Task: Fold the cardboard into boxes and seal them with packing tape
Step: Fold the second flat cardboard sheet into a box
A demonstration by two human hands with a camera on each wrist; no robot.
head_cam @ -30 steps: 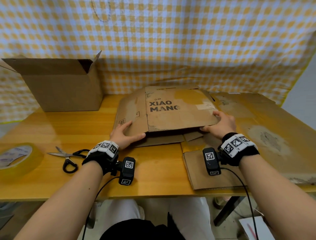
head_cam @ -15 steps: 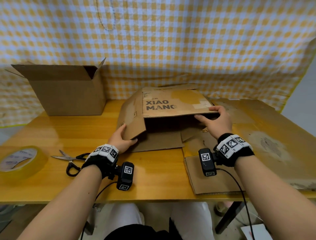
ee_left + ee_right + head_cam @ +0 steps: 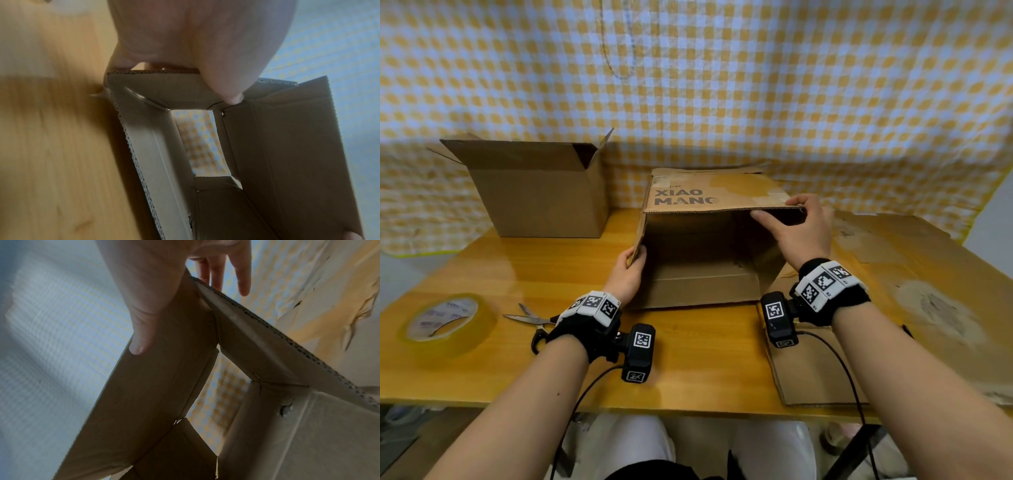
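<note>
A worn cardboard box (image 3: 705, 192) printed "XIAO MANG" lies on its side on the wooden table (image 3: 688, 359), opened into a square tube with its open end towards me. My left hand (image 3: 628, 270) pinches the near edge of its left wall, thumb inside and fingers outside. My right hand (image 3: 801, 229) pinches the top panel's right front corner, thumb under and fingers on top. The left wrist view shows the thumb (image 3: 232, 97) on the box's inner wall (image 3: 287, 154). The right wrist view shows the thumb (image 3: 139, 345) against the panel's (image 3: 154, 394) underside.
A roll of clear packing tape (image 3: 445, 322) and scissors (image 3: 534, 322) lie at the near left. A second box (image 3: 537, 198) stands at the back left with its flaps up. Flattened cardboard sheets (image 3: 928, 291) cover the table's right side. A checked cloth hangs behind.
The flat cardboard has been pulled up into an open tube. My right hand rose with the top panel, and my left hand shifted onto the upright left wall.
</note>
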